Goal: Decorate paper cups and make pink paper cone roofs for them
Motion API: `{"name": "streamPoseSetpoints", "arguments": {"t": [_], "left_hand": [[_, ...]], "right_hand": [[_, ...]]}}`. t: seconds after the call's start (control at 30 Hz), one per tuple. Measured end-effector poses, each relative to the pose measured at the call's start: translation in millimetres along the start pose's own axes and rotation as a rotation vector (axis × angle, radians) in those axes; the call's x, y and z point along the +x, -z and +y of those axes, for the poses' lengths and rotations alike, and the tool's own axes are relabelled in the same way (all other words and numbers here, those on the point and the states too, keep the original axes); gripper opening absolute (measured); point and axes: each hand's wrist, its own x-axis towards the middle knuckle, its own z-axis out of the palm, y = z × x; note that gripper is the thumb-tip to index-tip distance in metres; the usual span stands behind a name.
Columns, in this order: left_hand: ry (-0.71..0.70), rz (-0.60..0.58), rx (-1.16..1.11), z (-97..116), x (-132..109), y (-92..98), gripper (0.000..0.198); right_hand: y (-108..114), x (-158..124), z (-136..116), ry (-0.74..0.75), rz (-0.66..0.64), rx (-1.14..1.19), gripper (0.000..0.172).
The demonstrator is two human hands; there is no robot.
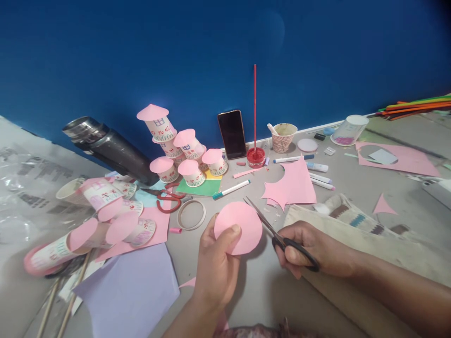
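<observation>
My left hand (220, 256) pinches a round pink paper disc (243, 223), thumb on top and fingers beneath. Black-handled scissors (269, 225) are gripped in my right hand (306, 249), fingers through the loops. Their blades point up and to the left, close by the disc's right edge; whether they touch it I cannot tell. Beyond the blades lies a pink paper offcut (294, 183) with curved pieces cut out. A roll of tape (191, 214) rests left of the disc.
Decorated paper cups (164, 129) with pink cone roofs stand stacked at the back. More cups (102, 195) lie at left near a black flask (109, 145). A phone (231, 134) leans on the blue wall. Red-handled pliers (167, 199), markers (231, 189) and lilac paper (132, 291) lie around.
</observation>
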Motion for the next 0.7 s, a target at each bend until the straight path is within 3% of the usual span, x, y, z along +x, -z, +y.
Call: {"name": "streamPoseSetpoints", "arguments": {"t": [0.7], "left_hand": [[0.006, 0.020, 0.009, -2.6, 2.1, 2.6, 0.039]], "right_hand": [[0.5, -0.4, -4.0, -0.058, 0.036, -0.043, 0.060]]}}
